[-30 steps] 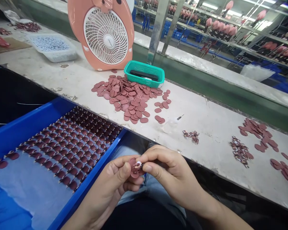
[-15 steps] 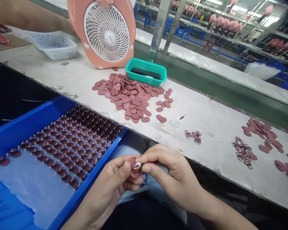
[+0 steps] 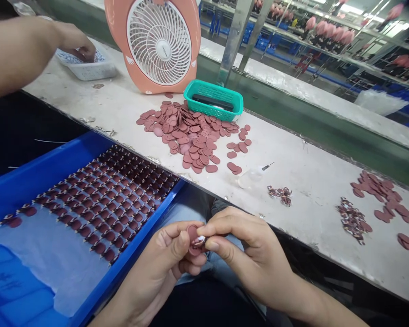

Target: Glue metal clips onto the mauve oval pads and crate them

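Observation:
My left hand (image 3: 163, 259) holds a dusty-pink oval piece (image 3: 192, 234) between thumb and fingers, low over my lap. My right hand (image 3: 245, 254) pinches the same spot with thumb and forefinger, where a small white-and-dark part (image 3: 200, 241) sits on the pink piece. The fingers hide most of that part. Just left of my hands lies a blue tray (image 3: 150, 222) holding rows of similar finished pieces (image 3: 105, 204) on a pale sheet. Beyond my hands, on the white bench, lies a large pile of loose pink discs (image 3: 187, 136).
A co-worker's arm (image 3: 20, 59) reaches from the upper left to a white plastic basket (image 3: 92, 70). A pink fan (image 3: 160, 43), a teal basket (image 3: 213, 100), a small squeeze bottle (image 3: 250, 178) and several heaps of pieces (image 3: 352, 220) stand on the bench.
A co-worker's arm has come in from the upper left, its hand now at the white basket. The view has drifted slightly. My hands keep their grip on the pink piece.

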Tool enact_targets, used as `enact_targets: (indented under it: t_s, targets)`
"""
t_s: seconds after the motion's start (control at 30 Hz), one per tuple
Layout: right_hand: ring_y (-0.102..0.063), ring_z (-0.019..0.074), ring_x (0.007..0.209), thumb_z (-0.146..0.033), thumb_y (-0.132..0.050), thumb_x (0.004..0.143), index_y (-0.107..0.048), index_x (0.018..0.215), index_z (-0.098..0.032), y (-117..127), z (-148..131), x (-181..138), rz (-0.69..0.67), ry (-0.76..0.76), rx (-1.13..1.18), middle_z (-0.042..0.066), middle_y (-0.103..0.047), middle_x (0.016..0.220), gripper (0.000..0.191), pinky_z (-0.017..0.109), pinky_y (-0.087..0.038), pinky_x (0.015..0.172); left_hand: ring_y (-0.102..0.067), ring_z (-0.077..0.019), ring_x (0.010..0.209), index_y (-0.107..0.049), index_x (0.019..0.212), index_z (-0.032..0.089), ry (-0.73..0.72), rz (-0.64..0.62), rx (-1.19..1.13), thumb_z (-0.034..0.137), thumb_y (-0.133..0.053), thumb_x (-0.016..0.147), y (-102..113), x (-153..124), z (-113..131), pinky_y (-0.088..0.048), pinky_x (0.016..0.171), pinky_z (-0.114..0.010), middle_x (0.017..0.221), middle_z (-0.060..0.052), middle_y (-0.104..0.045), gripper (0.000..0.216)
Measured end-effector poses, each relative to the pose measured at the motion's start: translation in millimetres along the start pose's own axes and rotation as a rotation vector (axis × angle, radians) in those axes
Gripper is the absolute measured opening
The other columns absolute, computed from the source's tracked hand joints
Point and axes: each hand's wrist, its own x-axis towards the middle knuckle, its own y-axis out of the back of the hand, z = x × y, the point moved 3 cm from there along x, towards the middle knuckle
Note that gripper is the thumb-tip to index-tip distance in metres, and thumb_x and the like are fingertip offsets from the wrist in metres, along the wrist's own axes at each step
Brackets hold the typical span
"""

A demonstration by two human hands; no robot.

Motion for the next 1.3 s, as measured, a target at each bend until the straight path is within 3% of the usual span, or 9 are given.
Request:
enact_targets:
  t_s: [0.17, 0.57, 0.97, 1.17, 1.3]
  targets:
    - [-0.069, 0.0115, 0.085, -0.012, -0.067, 0.093, -0.074, 0.103, -0.019, 1, -3, 3, 0.010, 0.032, -0.034, 0.002, -0.076, 0.090, 0.014, 0.021, -0.055, 0.080, -0.066, -0.0091, 0.055, -0.081, 0.083, 0.020, -0.009, -0.004, 0.001, 0.042, -0.091, 0.065, 4, 3, -1, -0.054, 0.051, -0.014, 0.065, 0.001, -0.070, 0.030]
    - [-0.072, 0.0133, 0.084, -0.014, -0.070, 0.092, -0.073, 0.105, -0.022, 4, -6, 6, -0.051, 0.031, -0.062, 0.001, -0.078, 0.091, 0.015, 0.023, -0.057, 0.080, -0.066, -0.0097, 0.056, -0.082, 0.089, 0.020, -0.019, -0.043, -0.029, 0.039, -0.089, 0.069, 9, 4, 0, -0.054, 0.052, -0.014, 0.064, -0.001, -0.073, 0.029]
    - [-0.074, 0.0127, 0.086, -0.008, -0.068, 0.092, -0.070, 0.107, -0.021, 4, -19, 10, -0.168, 0.102, -0.102, 0.002, -0.079, 0.094, 0.020, 0.021, -0.057, 0.082, -0.070, -0.0121, 0.057, -0.083, 0.083, 0.024, -0.099, -0.069, 0.010, 0.037, -0.090, 0.068, 8, -3, 5, -0.054, 0.056, -0.016, 0.063, -0.001, -0.077, 0.021]
    - [-0.075, 0.0165, 0.088, -0.010, -0.068, 0.092, -0.069, 0.115, -0.024, 3, -23, 10, -0.203, 0.102, -0.149, 0.003, -0.079, 0.095, 0.027, 0.026, -0.060, 0.081, -0.067, -0.0113, 0.052, -0.083, 0.081, 0.024, -0.108, -0.016, 0.004, 0.038, -0.095, 0.057, 9, -5, 9, -0.051, 0.050, -0.016, 0.062, 0.000, -0.076, 0.030]
    - [-0.076, 0.0164, 0.090, -0.015, -0.063, 0.096, -0.068, 0.118, -0.025, 2, -21, 12, -0.228, 0.125, -0.153, 0.003, -0.079, 0.096, 0.024, 0.025, -0.061, 0.081, -0.065, -0.0099, 0.049, -0.083, 0.081, 0.026, -0.088, -0.088, -0.005, 0.040, -0.095, 0.056, 9, -3, 10, -0.051, 0.050, -0.016, 0.060, 0.002, -0.075, 0.031]
